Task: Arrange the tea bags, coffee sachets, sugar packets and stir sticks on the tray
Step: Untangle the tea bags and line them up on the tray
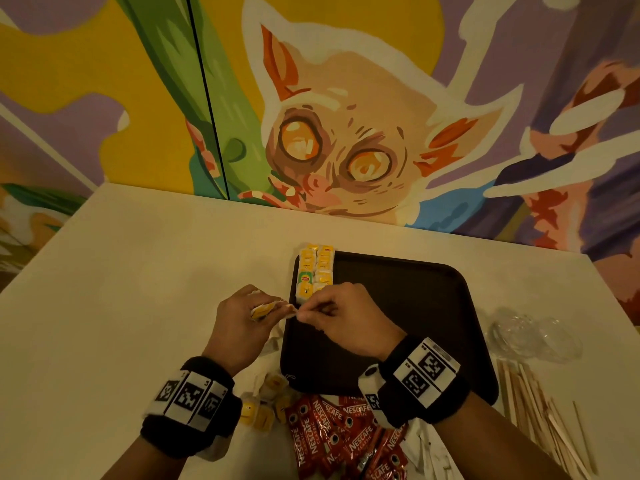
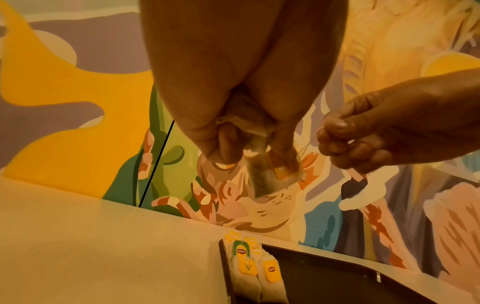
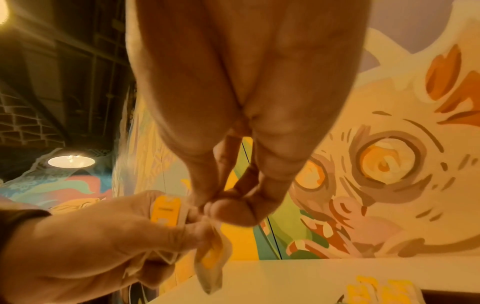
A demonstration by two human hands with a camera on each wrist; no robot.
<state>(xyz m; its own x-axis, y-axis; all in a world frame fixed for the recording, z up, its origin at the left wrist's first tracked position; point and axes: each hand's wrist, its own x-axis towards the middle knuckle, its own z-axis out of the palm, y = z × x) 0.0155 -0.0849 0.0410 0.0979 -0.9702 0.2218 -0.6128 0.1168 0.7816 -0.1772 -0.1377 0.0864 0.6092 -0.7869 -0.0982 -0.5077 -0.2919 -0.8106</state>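
Both hands meet above the near-left corner of the dark tray (image 1: 398,323). The left hand (image 1: 239,323) grips a tea bag (image 1: 265,310) with a yellow tag, fingers curled round it. The right hand (image 1: 346,320) has its fingertips pinched together right at the bag's edge; it seems to hold the thin string, though that is too fine to be sure.

Along the tray's far-left edge lie the tea bags already set down (image 1: 316,271), in two columns with yellow tags up; their exact number cannot be read, as they overlap. The rest of the tray floor is bare.

On the worktop (image 1: 121,289) near the person, more loose tea bags (image 1: 266,403) lie in a small heap beside the left wrist. Just right of them is a pile of red coffee sachets (image 1: 332,434), overlapping, too many and too tangled to count, partly covered by the right wristband. Right of the tray a bundle of wooden stir sticks (image 1: 540,410) fans out, and beyond them sits crumpled clear plastic (image 1: 533,337). White packets (image 1: 429,445) show below the right forearm, partly hidden.

The worktop is pale and smooth, pushed against a wall painted with a mural (image 1: 346,150) of a large-eyed animal in yellow, green and purple. In the right wrist view a round ceiling lamp (image 3: 71,161) glows.
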